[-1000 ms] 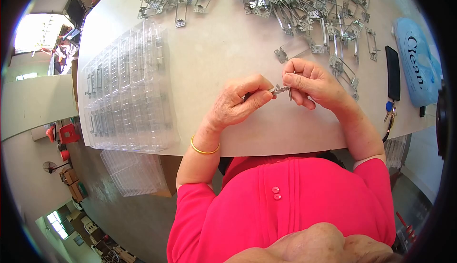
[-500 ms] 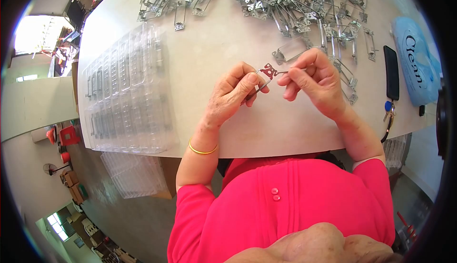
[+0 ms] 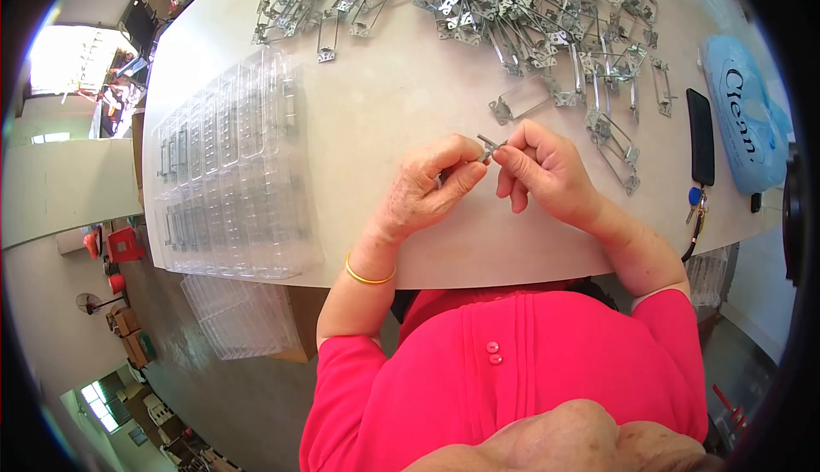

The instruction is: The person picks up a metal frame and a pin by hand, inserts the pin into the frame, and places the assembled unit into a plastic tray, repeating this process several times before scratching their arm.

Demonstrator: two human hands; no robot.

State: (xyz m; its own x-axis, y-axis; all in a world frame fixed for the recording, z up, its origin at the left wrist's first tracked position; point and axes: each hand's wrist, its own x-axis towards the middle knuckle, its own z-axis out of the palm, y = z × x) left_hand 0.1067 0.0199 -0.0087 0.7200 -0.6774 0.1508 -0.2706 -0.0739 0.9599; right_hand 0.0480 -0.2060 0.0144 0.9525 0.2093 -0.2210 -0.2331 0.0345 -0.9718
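Between my two hands is a small metal bracket (image 3: 489, 145), mostly covered by fingers. My left hand (image 3: 434, 180) is closed on it with thumb and forefinger. From the other side, the thumb and forefinger of my right hand (image 3: 545, 169) pinch its thin end, and whether this is a separate pin or rod I cannot make out. Just beyond the hands lies a single wire-and-plate bracket (image 3: 502, 111) on the white table (image 3: 359, 250). A large heap of similar metal brackets (image 3: 521, 11) spreads across the far side.
Clear plastic blister trays (image 3: 231, 156) are stacked at the left, some holding metal parts. More trays (image 3: 239, 314) sit below the table edge. At the right are a black case (image 3: 701, 134), keys (image 3: 694, 194) and a blue "Clean" packet (image 3: 741, 113).
Both hands have come closer together, the right one moving down and left. The bracket's reddish-looking plate, visible before, is now turned and largely hidden by fingers.
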